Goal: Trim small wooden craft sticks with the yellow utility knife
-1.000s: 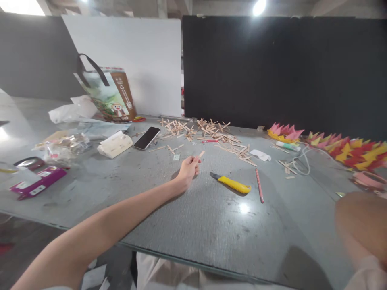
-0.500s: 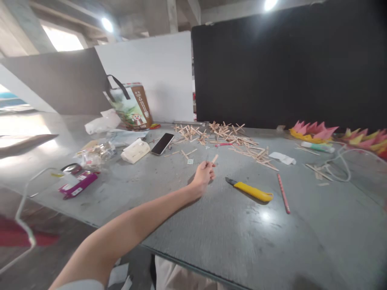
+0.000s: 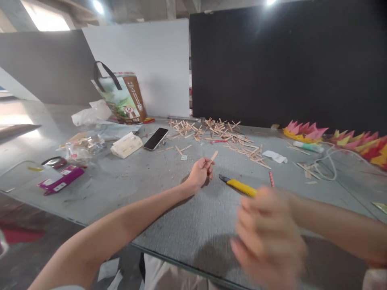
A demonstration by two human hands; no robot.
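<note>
My left hand (image 3: 200, 173) rests on the grey table (image 3: 169, 213), fingers pinched on a short wooden stick (image 3: 213, 156) that points up and away. My right hand (image 3: 266, 237) is in the air near the camera, smeared by motion, so its fingers cannot be read. Just right of the left hand lies a yellow utility knife (image 3: 238, 185), partly hidden by the right hand, with a red pencil (image 3: 271, 178) beyond it. A pile of wooden stick crosses (image 3: 217, 131) is spread further back.
A phone (image 3: 156, 138), a cream packet (image 3: 126, 145), a printed bag (image 3: 122, 96) and a magenta box (image 3: 60, 180) sit to the left. Folded pink, yellow and red paper shapes (image 3: 338, 141), a glue tube (image 3: 305, 146) and a white cord (image 3: 326, 169) lie right. Black and white boards stand behind.
My right hand has come into view at the lower right, blurred and moving. My left hand has stayed in place with the stick. The camera view has shifted slightly.
</note>
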